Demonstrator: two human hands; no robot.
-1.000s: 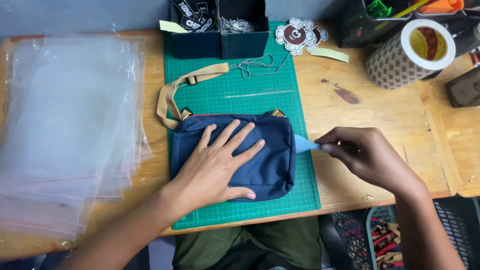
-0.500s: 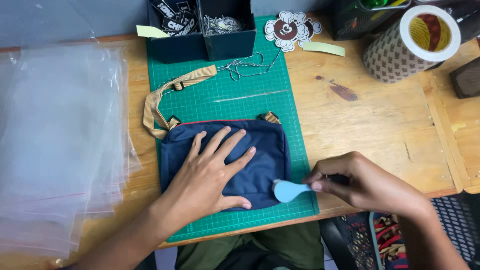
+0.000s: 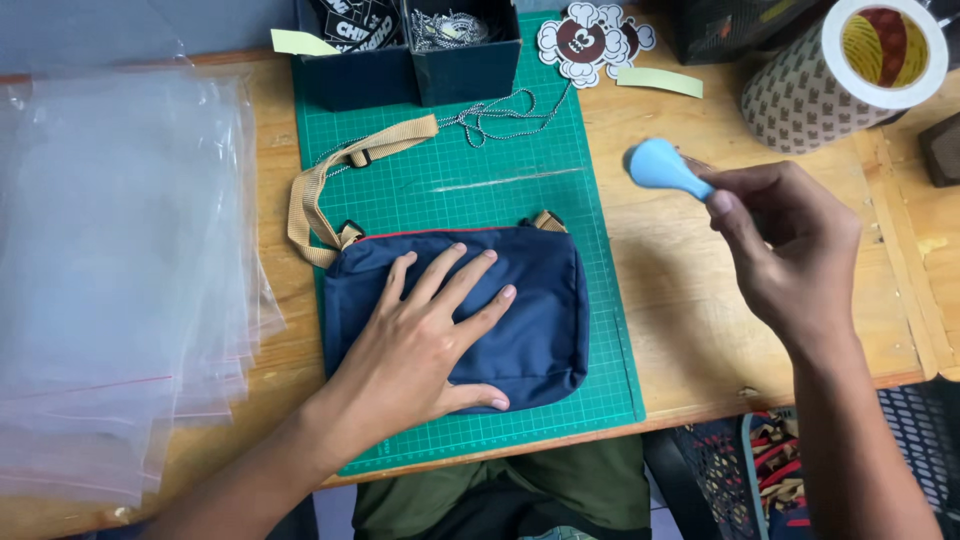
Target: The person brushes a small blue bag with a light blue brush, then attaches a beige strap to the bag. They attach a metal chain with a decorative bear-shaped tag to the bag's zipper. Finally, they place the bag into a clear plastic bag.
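Observation:
A navy blue pouch bag with a tan strap lies flat on the green cutting mat. My left hand rests palm down on the bag, fingers spread. Raised above the wooden table to the right of the mat, my right hand pinches a small light-blue tool with a rounded end, well apart from the bag.
A stack of clear plastic bags covers the table's left side. Dark boxes with small items stand at the mat's far edge, beside a flower-shaped sticker and a cord. A large tape roll lies at the far right.
My right hand lifted the light-blue tool from the bag's right edge up and away to the right. My left hand stayed flat on the bag.

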